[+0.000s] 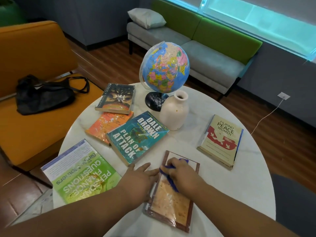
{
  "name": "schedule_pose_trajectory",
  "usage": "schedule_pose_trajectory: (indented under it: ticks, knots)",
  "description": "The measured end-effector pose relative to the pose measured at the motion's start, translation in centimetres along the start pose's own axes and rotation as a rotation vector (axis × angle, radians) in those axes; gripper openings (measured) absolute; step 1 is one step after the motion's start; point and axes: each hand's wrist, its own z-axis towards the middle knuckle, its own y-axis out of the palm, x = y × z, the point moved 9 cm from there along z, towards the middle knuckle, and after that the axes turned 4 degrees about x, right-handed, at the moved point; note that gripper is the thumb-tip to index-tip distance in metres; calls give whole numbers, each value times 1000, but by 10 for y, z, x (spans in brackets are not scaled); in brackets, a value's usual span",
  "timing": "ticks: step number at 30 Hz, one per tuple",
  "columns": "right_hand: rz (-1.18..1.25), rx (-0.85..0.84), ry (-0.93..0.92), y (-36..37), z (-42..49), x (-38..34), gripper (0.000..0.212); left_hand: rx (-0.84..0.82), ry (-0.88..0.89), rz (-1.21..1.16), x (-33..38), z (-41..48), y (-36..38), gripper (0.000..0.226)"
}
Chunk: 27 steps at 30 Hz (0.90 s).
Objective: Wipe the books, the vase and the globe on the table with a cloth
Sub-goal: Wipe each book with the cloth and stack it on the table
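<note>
Several books lie on a round white marble table [230, 185]. Nearest me is a brown-bordered book [171, 206]. My right hand [181, 173] presses a blue cloth [168, 177] onto its cover. My left hand [142, 175] lies flat with straight fingers at that book's left edge. A teal book [136, 137], an orange book [107, 125] and a dark book [116, 98] lie in the middle left. A green book [80, 173] sits at the near left, a white and red book [220, 141] at the right. A globe [165, 67] and a white vase [174, 112] stand at the back.
An orange chair [34, 65] with a black bag [42, 94] on it stands left of the table. A grey and green bench [205, 53] with a pillow [146, 17] runs along the window behind. A white cable [266, 117] trails across the wooden floor at right.
</note>
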Motion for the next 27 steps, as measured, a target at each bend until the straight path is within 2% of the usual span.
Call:
schedule_pose_trajectory:
  ticks: [2, 4, 8, 10, 13, 15, 17, 19, 21, 23, 25, 27]
  knots:
    - [40, 35, -43, 1, -6, 3, 40, -22, -25, -8, -4, -2, 4, 75]
    - [47, 86, -31, -7, 1, 3, 37, -29, -44, -35, -7, -3, 7, 75]
    - [105, 133, 208, -19, 16, 20, 48, -8, -59, -58, -8, -4, 6, 79]
    - [73, 82, 145, -11, 15, 6, 51, -1, -60, -50, -7, -4, 4, 80]
    - [141, -8, 28, 3, 1, -16, 41, 2, -70, -70, -6, -4, 5, 83]
    - [145, 17, -50, 1, -3, -21, 42, 10, -80, -88, -7, -5, 6, 83]
    - [123, 93, -51, -10, 2, -14, 41, 29, -83, -92, -7, -5, 7, 82]
    - [50, 179, -15, -16, 17, 1, 34, 42, -79, -103, -7, -5, 6, 83]
    - [-109, 188, 98, -20, 30, 15, 9, 51, -68, -103, -6, -6, 5, 84]
    - [-121, 139, 182, -16, 34, 24, 11, 50, -55, -83, -5, -7, 6, 83]
    - [-12, 148, 239, -18, 23, 19, 39, 42, -51, -69, -6, -7, 7, 82]
    - [13, 116, 191, -15, 6, 8, 42, 40, -50, -57, -6, -6, 6, 82]
